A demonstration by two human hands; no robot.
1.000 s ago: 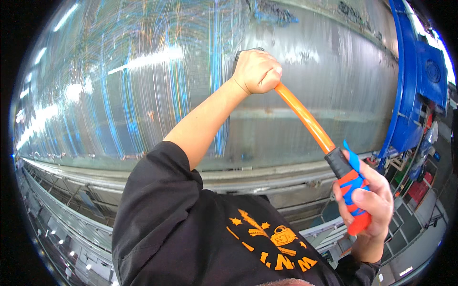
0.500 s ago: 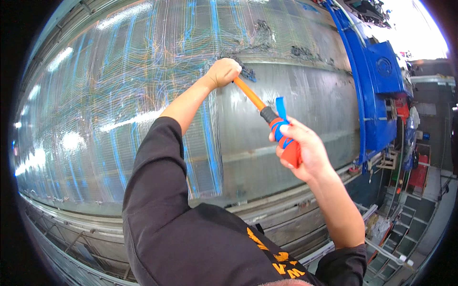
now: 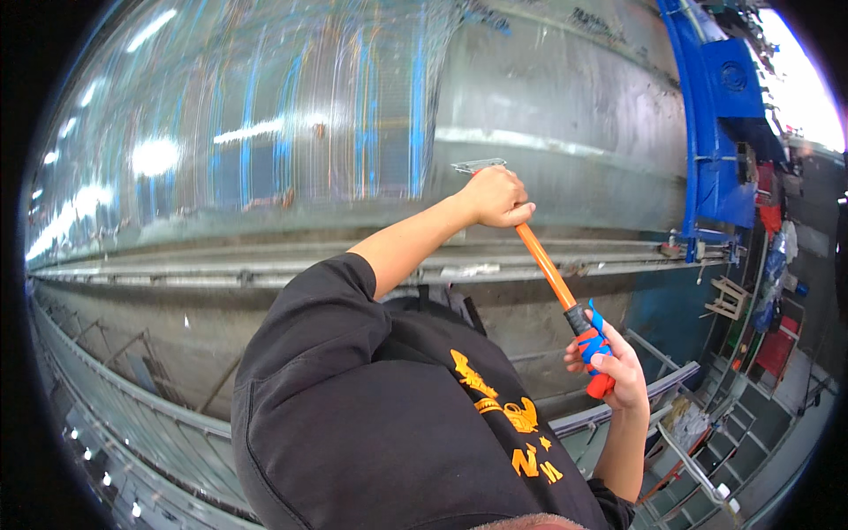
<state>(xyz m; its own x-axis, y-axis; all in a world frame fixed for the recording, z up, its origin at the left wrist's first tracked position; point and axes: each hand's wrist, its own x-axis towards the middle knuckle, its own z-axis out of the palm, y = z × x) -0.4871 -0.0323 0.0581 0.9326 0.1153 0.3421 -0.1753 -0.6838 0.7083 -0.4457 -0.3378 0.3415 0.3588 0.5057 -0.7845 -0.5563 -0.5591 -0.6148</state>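
With both hands I hold a long-handled tool with an orange pole (image 3: 548, 269). My left hand (image 3: 499, 196) is wrapped round the pole near its far end. My right hand (image 3: 622, 369) grips the red grip bound with blue strips (image 3: 594, 346). Just beyond my left hand shows a thin metal end piece (image 3: 477, 165), which may belong to the tool; its full shape is hidden. It is over the wide, shiny grey surface (image 3: 548, 97), near that surface's close edge. To the left, blue and coloured streaks (image 3: 367, 115) cover the same surface.
A blue metal frame (image 3: 714, 159) bounds the surface on the right. A metal rail (image 3: 203, 272) runs along the near side. Dark scraps (image 3: 596, 18) lie at the far edge. On the lower right stand metal racks (image 3: 751, 424) and a wooden stool (image 3: 730, 297).
Both hands have drawn the tool toward my body and to the right. The view has shifted, so the dark scraps now sit far ahead of my left hand.
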